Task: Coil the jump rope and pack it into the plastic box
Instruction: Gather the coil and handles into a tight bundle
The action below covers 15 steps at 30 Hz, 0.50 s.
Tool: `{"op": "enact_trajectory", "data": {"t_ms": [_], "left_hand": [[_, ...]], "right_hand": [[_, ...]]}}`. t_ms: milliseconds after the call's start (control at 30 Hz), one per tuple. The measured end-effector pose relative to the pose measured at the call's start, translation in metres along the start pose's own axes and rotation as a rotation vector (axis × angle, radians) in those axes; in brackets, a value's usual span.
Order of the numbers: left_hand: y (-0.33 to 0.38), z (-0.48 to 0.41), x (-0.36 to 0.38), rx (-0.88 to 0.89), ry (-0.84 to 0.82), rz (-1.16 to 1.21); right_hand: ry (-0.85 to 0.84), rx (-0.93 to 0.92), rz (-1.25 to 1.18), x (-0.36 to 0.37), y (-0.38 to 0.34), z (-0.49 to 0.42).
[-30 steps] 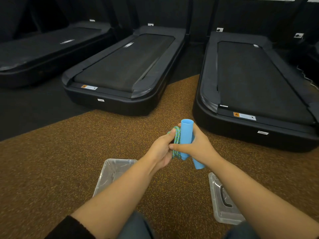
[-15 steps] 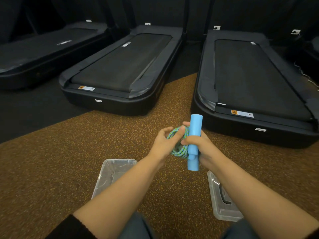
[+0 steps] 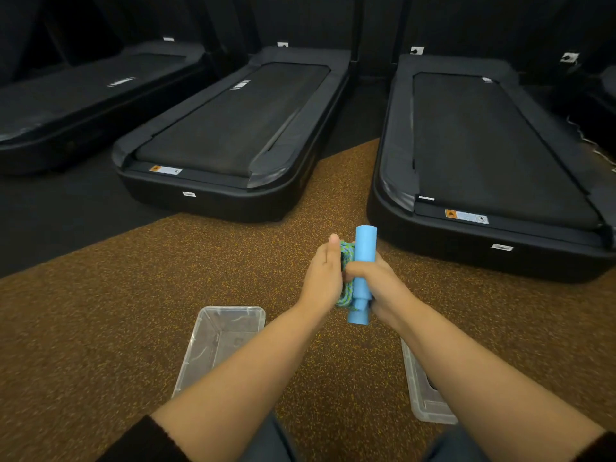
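Observation:
The jump rope is bunched between my hands in front of me, above the floor. Its light blue handles point(image 3: 363, 261) stand nearly upright, gripped by my right hand point(image 3: 376, 278). The green and blue cord point(image 3: 346, 256) is coiled in a bundle to the left of the handles. My left hand point(image 3: 321, 275) presses flat against the coil's left side, fingers pointing up. The clear plastic box point(image 3: 230, 315) sits open on the brown floor below my left forearm, with nothing visible in it.
The box's clear lid point(image 3: 420, 395) lies on the floor under my right forearm. Black treadmills stand ahead: one in the middle point(image 3: 230, 135), one at the right point(image 3: 483, 155), one at the far left point(image 3: 66, 105). Brown speckled flooring surrounds the box.
My left hand has closed flat against the coil, hiding most of the cord. The handles have stayed upright in my right hand, and both hands have barely shifted.

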<state>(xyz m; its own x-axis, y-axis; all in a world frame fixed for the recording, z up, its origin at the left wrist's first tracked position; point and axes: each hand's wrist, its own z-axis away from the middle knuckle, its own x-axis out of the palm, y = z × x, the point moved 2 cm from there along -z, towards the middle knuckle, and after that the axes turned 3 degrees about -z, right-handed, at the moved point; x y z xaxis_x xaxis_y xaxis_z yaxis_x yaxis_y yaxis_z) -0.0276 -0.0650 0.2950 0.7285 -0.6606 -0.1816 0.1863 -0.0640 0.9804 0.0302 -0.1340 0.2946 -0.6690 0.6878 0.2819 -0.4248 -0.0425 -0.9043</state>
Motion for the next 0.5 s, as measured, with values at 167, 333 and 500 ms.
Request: {"op": "enact_trajectory", "data": {"t_ms": [167,333,500], "left_hand": [[0.0038,0.0010,0.0024,-0.025,-0.252,0.102],[0.0026,-0.0022,-0.0001,-0.178,-0.381,0.218],[-0.0038,-0.0050,-0.0044,-0.261,-0.411,0.281]], "right_hand": [[-0.029,-0.065,0.132,-0.0028,0.0011,-0.0040],[0.002,-0.154,0.218,-0.0023,0.0044,-0.0065],[0.114,-0.214,0.304,0.0047,0.0098,-0.0102]]}}
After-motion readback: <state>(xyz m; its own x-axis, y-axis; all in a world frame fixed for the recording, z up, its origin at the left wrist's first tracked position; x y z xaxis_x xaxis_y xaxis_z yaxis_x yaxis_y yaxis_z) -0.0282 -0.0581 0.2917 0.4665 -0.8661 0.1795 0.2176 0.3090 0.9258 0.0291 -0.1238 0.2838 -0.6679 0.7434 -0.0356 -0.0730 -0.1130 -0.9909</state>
